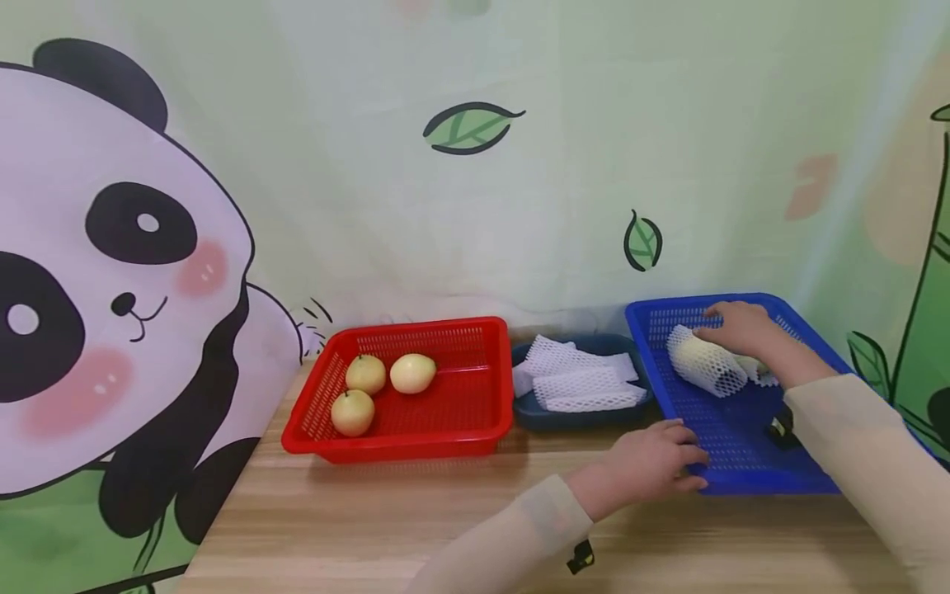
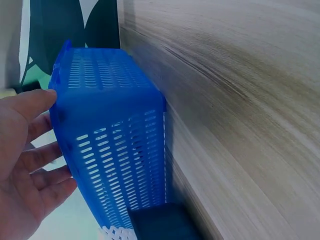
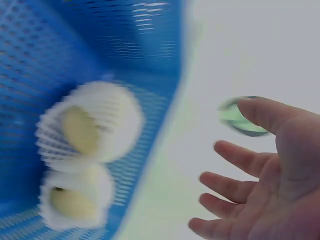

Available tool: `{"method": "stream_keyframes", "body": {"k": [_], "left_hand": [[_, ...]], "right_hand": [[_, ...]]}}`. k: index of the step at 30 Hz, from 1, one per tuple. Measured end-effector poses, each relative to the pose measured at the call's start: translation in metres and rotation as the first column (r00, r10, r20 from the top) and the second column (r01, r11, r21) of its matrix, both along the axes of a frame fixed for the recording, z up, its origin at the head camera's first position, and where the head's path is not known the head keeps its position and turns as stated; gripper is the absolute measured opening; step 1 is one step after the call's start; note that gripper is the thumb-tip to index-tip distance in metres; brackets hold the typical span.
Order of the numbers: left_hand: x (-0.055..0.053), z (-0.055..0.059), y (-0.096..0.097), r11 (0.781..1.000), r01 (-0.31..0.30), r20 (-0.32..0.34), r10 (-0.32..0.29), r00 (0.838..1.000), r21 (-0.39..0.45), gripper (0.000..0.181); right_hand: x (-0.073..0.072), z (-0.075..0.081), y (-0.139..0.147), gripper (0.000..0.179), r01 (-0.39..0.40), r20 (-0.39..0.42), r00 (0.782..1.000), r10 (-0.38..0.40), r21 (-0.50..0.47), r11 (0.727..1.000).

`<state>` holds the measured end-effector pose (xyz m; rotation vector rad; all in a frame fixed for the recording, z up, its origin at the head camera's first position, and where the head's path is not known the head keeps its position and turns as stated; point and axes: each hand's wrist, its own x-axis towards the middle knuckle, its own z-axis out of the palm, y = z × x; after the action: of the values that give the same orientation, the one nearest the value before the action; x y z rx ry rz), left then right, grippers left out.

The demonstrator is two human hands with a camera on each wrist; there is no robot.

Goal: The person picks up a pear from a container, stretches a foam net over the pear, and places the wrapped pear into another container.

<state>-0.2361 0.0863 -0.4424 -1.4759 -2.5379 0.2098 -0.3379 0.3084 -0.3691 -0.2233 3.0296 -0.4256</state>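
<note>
A blue basket (image 1: pixel 731 454) stands on the right of the table, holding two pears in white foam nets. The larger netted pear (image 1: pixel 705 363) lies near the left wall; the other netted pear (image 1: pixel 761 373) is partly hidden behind my right wrist. In the right wrist view both nets gape, showing yellow pear skin (image 3: pixel 80 131). My right hand (image 1: pixel 745 330) hovers above these pears with fingers spread, holding nothing. At the basket's near left corner is my left hand (image 1: pixel 653 462), its thumb against the rim (image 2: pixel 56 107) and its fingers loosely extended.
To the left, a red basket (image 1: pixel 445 445) contains three bare pears (image 1: pixel 413 374). Between the baskets sits a dark teal tray (image 1: pixel 571 421) with several white foam nets (image 1: pixel 586 386). Behind the wooden table (image 1: pixel 356 528) hangs a panda-print cloth (image 1: pixel 371 206).
</note>
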Motion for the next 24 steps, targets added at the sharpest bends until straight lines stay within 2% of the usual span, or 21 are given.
{"method": "stream_keyframes", "body": {"k": [3,6,11,14,16,18,21,24], "left_hand": [[0.001,0.001,-0.001,1.000,0.019,0.006,-0.019,1.000,-0.008,0.035],[0.001,0.002,-0.003,0.998,0.060,0.000,-0.060,0.998,-0.011,0.035],[0.000,0.004,-0.010,0.994,0.100,0.002,-0.100,0.995,0.035,0.035],[0.000,0.009,-0.020,0.989,0.098,0.015,-0.100,0.995,0.110,0.034],[0.000,0.013,-0.030,0.983,0.093,0.036,-0.100,0.994,0.161,0.032],[0.001,0.017,-0.042,0.973,0.095,0.048,-0.108,0.993,0.208,0.029],[0.006,0.023,-0.065,0.963,0.111,0.076,-0.133,0.988,0.244,0.027],[0.015,0.033,-0.094,0.964,0.099,0.168,-0.143,0.975,0.246,0.026]], "right_hand": [[0.030,0.014,0.001,0.055,-0.028,-0.076,0.997,0.025,-0.048,0.998],[0.066,0.016,-0.002,0.051,-0.051,-0.167,0.986,0.028,-0.135,0.990],[0.122,0.002,-0.017,0.042,-0.043,-0.283,0.958,-0.043,-0.289,0.956],[0.146,-0.011,-0.032,0.035,-0.026,-0.353,0.929,-0.113,-0.366,0.930],[0.156,-0.021,-0.042,0.030,-0.028,-0.406,0.899,-0.164,-0.427,0.904],[0.165,-0.032,-0.055,0.025,-0.049,-0.440,0.872,-0.216,-0.516,0.855],[0.175,-0.046,-0.079,0.019,-0.130,-0.463,0.843,-0.272,-0.667,0.734],[0.181,-0.058,-0.107,0.022,-0.255,-0.468,0.833,-0.294,-0.797,0.548]]}}
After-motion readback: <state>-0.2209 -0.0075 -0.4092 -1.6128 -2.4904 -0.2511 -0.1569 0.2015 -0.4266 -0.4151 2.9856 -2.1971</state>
